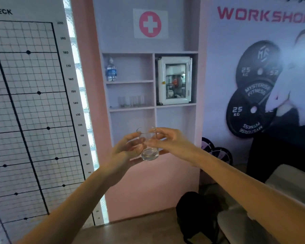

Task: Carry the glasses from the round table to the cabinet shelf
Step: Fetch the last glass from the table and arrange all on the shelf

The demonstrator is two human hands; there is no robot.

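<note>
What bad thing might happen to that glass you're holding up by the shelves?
The clear drinking glass is pinched between the left hand and right hand in mid-air, so a slip would probably drop it to the floor. The middle cabinet shelf already holds a row of clear glasses; setting this one down carelessly might knock them.

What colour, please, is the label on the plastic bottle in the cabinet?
Blue, on the clear plastic water bottle in the upper left compartment; the head view shows it.
</note>
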